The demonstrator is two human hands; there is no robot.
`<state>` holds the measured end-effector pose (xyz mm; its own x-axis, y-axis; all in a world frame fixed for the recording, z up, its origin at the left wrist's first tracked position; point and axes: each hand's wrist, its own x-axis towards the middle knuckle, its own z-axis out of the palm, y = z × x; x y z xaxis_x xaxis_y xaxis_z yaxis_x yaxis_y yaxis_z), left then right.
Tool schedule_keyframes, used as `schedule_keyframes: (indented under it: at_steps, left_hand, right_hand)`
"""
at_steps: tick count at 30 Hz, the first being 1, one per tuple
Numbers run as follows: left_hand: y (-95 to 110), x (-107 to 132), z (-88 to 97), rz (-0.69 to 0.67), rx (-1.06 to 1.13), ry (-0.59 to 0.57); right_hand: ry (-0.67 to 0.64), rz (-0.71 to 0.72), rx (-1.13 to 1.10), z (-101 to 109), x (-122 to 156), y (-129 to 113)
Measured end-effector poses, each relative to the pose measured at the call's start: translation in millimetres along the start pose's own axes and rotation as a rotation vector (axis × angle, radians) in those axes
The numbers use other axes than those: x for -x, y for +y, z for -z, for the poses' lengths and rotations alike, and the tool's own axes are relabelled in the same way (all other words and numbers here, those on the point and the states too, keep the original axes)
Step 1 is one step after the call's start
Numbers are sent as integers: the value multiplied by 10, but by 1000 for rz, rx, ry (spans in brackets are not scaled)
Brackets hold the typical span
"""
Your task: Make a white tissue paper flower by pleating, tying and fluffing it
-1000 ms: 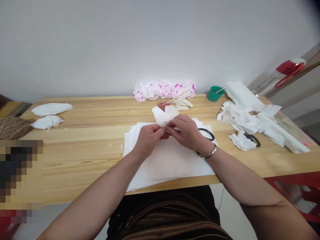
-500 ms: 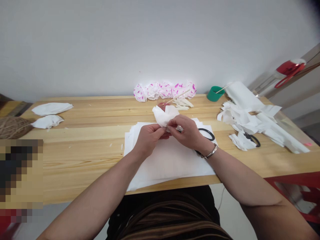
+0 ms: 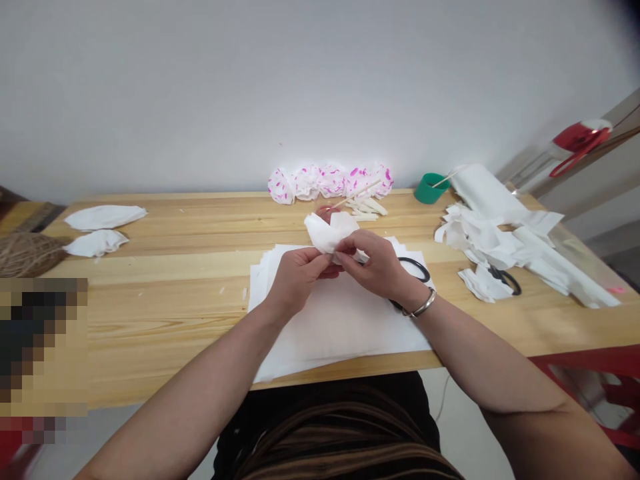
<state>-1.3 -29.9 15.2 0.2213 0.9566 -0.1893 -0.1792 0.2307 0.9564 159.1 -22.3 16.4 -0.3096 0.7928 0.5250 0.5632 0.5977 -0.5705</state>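
A white paper flower [image 3: 327, 232] with cupped petals stands up from between my hands, its base pinched at the bottom. My left hand [image 3: 299, 275] is closed, thumb and fingers gripping that base from the left. From the right, my right hand [image 3: 370, 261] pinches the same spot with thumb and forefinger. Under both hands lies a stack of white paper sheets [image 3: 340, 330]. Black-handled scissors [image 3: 416, 268] rest on the stack, partly covered by my right hand and wrist. What exactly sits between the fingertips is hidden.
Pink-speckled paper flowers [image 3: 330, 181] line the wall, with short white strips [image 3: 367, 208] before them. A green cup [image 3: 431, 189] holds a thin stick. Crumpled white paper [image 3: 477, 230] and a second pair of scissors [image 3: 511, 281] lie right. Twine [image 3: 30, 255] and white paper pieces [image 3: 105, 217] are left.
Hardly anything differs. Both hands keep their pinch on the paper flower's base, and the view has shifted very slightly.
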Motion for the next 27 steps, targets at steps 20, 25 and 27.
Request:
schedule_keyframes:
  at_steps: [20,25,27]
  left_hand:
    - [0,2,6,-4,-14,-8]
    - [5,8,5,4,0,-7]
    - [10,11,4,0,-1,-9]
  right_hand:
    - [17,-24,-16,16,-9,-35]
    - [26,-222,-236,35,-26,-31]
    - [42,-319,-351,41,-44,-3]
